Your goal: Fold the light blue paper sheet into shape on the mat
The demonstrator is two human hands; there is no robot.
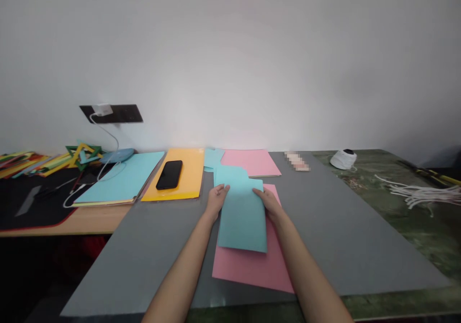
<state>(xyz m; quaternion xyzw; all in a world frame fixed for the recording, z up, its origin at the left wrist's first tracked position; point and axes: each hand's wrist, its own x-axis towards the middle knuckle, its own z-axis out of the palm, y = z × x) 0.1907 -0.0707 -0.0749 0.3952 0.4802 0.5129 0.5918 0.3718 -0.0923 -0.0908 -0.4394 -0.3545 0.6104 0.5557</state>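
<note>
A light blue sheet of paper (243, 217), which looks folded, is held by both hands above the table. My left hand (216, 200) pinches its upper left edge, thumb on top. Across from it, my right hand (269, 202) grips the upper right edge, also thumb on top. Beneath the blue paper lies a pink sheet (252, 270), partly covered by it and by my right forearm. More light blue paper (230, 171) shows just behind the held sheet; whether it is joined to that sheet I cannot tell.
On the grey mat (151, 255), a black phone (169, 174) rests on a yellow paper pack (190, 174). Left are a blue paper stack (122, 176) and a white charger cable (111, 134). Pink paper (250, 162) lies behind. White cords (421, 193) and a white roll-like object (343, 160) sit right.
</note>
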